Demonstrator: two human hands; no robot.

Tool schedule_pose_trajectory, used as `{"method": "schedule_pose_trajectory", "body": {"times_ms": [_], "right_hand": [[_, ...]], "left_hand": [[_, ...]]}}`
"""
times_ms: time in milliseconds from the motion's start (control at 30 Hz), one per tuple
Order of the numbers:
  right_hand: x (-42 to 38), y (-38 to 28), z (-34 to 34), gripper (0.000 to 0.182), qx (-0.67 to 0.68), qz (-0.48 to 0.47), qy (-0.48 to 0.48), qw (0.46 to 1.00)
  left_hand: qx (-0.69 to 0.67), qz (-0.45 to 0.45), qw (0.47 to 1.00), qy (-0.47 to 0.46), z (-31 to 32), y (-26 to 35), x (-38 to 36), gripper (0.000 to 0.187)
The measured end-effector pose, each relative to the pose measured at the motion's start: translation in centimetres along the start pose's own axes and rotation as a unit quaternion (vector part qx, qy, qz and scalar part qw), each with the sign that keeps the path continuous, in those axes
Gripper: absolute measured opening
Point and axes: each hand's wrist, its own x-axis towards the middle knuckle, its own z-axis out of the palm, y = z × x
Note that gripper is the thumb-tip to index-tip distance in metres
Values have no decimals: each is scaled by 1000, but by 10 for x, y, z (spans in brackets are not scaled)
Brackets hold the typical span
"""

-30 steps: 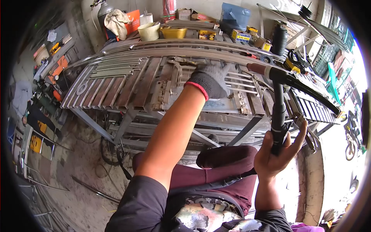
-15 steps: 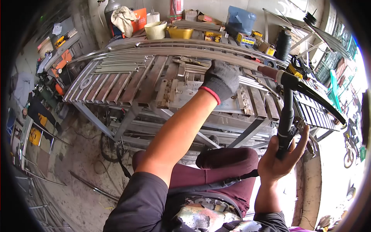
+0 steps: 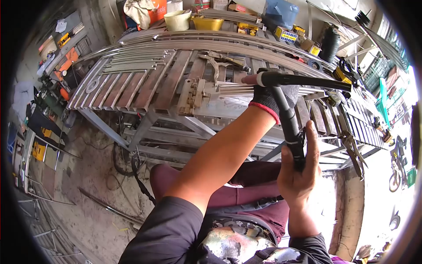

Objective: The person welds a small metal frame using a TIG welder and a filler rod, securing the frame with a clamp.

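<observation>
Welding torch (image 3: pixel 288 119) over steel worktop (image 3: pixel 145 88).
Right hand (image 3: pixel 299 171) has its fingers clamped on the torch handle; gloved left hand (image 3: pixel 274 99) rests on thin steel rods (image 3: pixel 237 89), finger state hidden.

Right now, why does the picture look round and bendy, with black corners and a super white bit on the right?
Head view: a fisheye lens bows the long grey metal workbench and blackens the corners; daylight at the right edge washes out the street to white; the black welding torch in the bare right hand looks sharp; the grey-gloved left hand sits partly behind it.
</observation>
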Motion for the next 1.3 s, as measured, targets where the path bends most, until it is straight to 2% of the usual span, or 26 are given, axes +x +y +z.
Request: {"method": "schedule_pose_trajectory", "body": {"times_ms": [67, 133, 167, 233, 333, 433, 533, 633, 733, 833, 1033, 1300], "right_hand": [[2, -2, 5, 64, 11, 17, -17, 1000], [7, -4, 11, 64, 13, 15, -21, 1000], [12, -6, 14, 64, 9, 6, -17, 1000], [15, -6, 17, 65, 4, -8, -12, 1000], [14, -1, 23, 65, -2, -22, -12, 1000], [13, 2, 28, 68, -17, -38, -10, 999], [12, 0, 30, 70, -24, -35, -17, 999], [13, -1, 31, 70, -27, -35, -22, 999], [15, -2, 32, 70, -27, -41, -17, 999], [16, -1, 33, 69, -24, -50, -13, 998], [16, -1, 32, 69, -19, -47, -18, 999], [20, -2, 33, 69, -20, -54, -11, 998]], "left_hand": [[25, 43, 996, 75, 14, -5, 3, 28], [35, 51, 998, 33, 2, -7, 3, 31], [30, 37, 998, -47, -8, -3, 4, 35], [28, 48, 996, -64, 2, -5, 2, 24], [30, 61, 998, -18, 14, -6, -1, 23], [-64, 33, 997, -22, 10, -5, -3, 34], [-43, 3, 999, 7, 5, 0, -6, 31], [-48, 50, 997, -19, 13, -4, -4, 29], [-79, 28, 996, -28, 15, -5, 0, 27], [-73, 31, 997, 8, 14, -4, -6, 28], [-52, 54, 997, 12, 21, -5, -4, 24], [-46, 59, 997, -20, 17, -6, -3, 22]]}}
